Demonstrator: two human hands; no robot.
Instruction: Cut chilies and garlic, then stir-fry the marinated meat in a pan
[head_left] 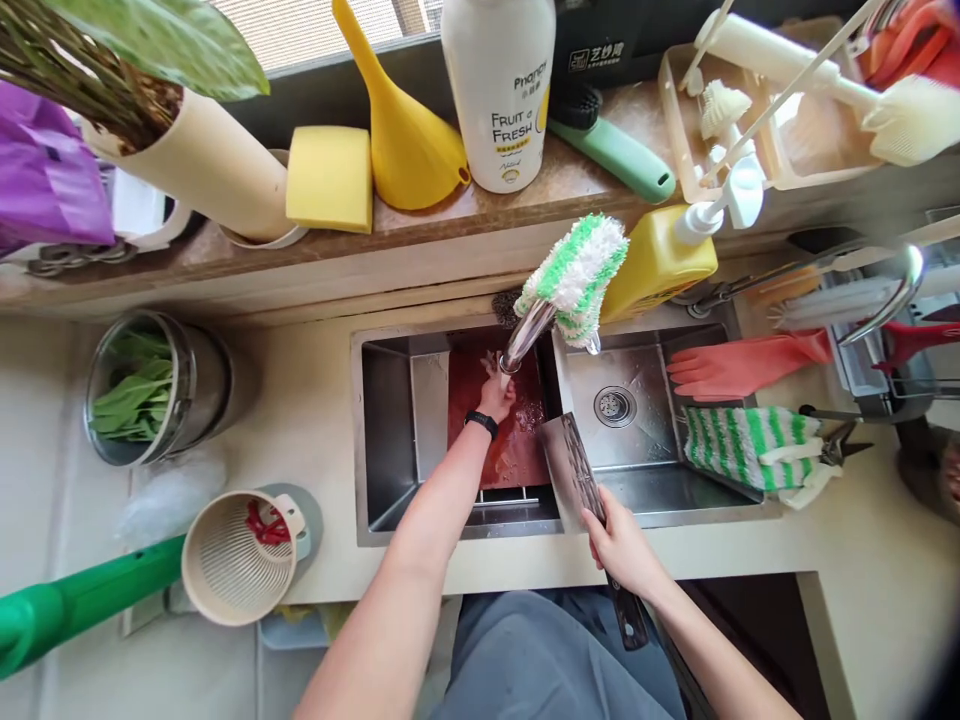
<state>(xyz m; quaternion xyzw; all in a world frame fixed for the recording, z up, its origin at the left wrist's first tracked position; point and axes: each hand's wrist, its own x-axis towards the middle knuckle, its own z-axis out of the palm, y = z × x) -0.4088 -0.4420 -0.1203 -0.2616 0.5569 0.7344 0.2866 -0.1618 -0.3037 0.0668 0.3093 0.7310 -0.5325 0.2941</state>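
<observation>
My left hand (497, 395) reaches into the steel sink (390, 420) under the running tap (525, 335), its fingers curled over a red cutting board (517, 450) that lies wet in the basin. A black band sits on that wrist. My right hand (622, 545) is closed round the dark handle of a cleaver (570, 470), whose broad blade is held over the sink's front edge, next to the board. Whether the left hand grips anything is hidden by the water.
A drain (615, 405) lies in the right basin. A green-striped cloth (739, 445) and a pink rubber glove (742, 365) drape the sink's right rim. Left on the counter stand a steel pot of greens (142, 395) and a beige colander (232, 560). Bottles, a yellow sponge (330, 180) and funnel line the sill.
</observation>
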